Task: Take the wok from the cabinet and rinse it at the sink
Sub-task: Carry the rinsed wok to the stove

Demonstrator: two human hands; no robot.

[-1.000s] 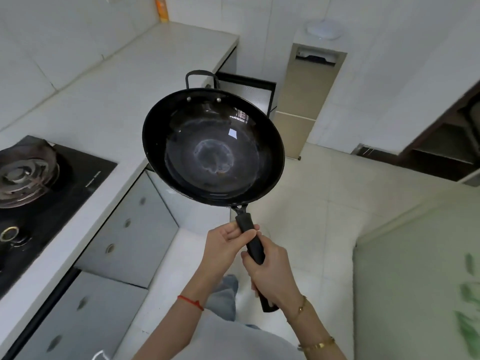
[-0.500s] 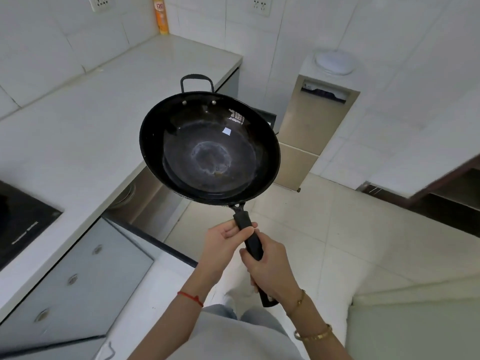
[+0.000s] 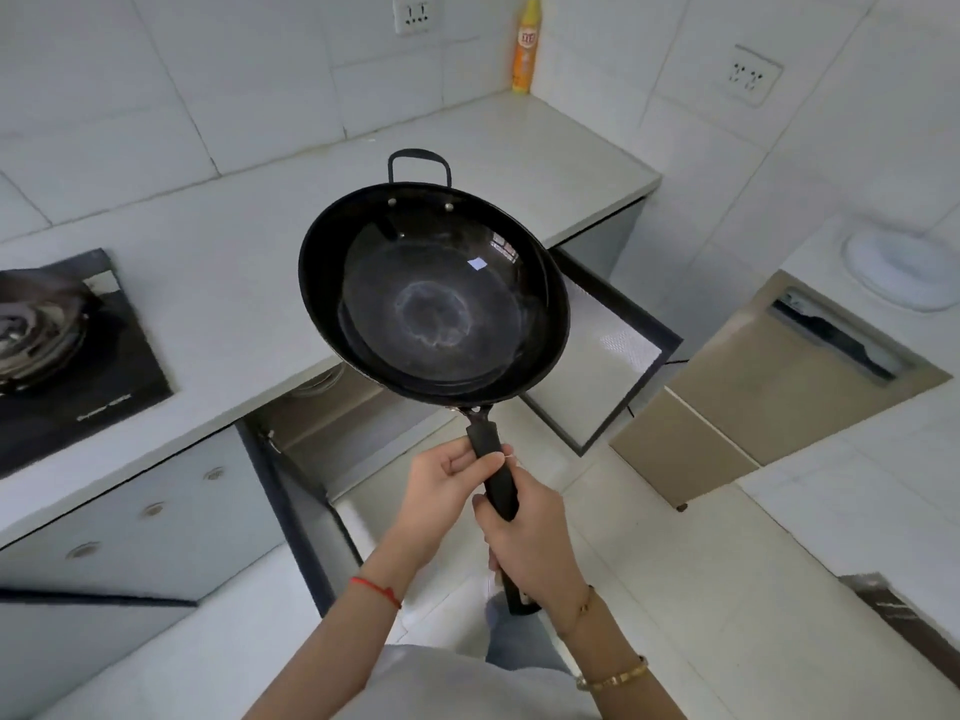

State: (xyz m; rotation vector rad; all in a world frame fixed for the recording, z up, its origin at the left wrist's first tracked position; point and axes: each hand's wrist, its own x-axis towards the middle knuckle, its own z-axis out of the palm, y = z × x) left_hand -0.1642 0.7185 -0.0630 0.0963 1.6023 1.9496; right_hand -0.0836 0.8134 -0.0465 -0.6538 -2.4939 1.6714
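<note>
Black round metal wok (image 3: 434, 298) with a pale ring-shaped mark at its centre, white tiled wall (image 3: 234, 70), orange and yellow spray can (image 3: 524, 49), red string bracelet (image 3: 375, 590), gold bangle (image 3: 613, 677)

The wok (image 3: 434, 298) hides most of the open cabinet (image 3: 332, 402), and the stove (image 3: 57, 345) is cut off, perhaps blurred.

I see a pale grey countertop (image 3: 249, 236) running along the tiled wall and ending in a corner at the far right. A black gas hob (image 3: 67, 350) sits in it at the left edge of my view, with a burner ring (image 3: 36, 324) on top. An orange and yellow bottle (image 3: 525, 46) stands upright at the back corner, against the wall. To the right, on a lower white surface (image 3: 810, 252), lies a round white lid (image 3: 904, 270). Below is a pale tiled floor (image 3: 727, 563).
</note>
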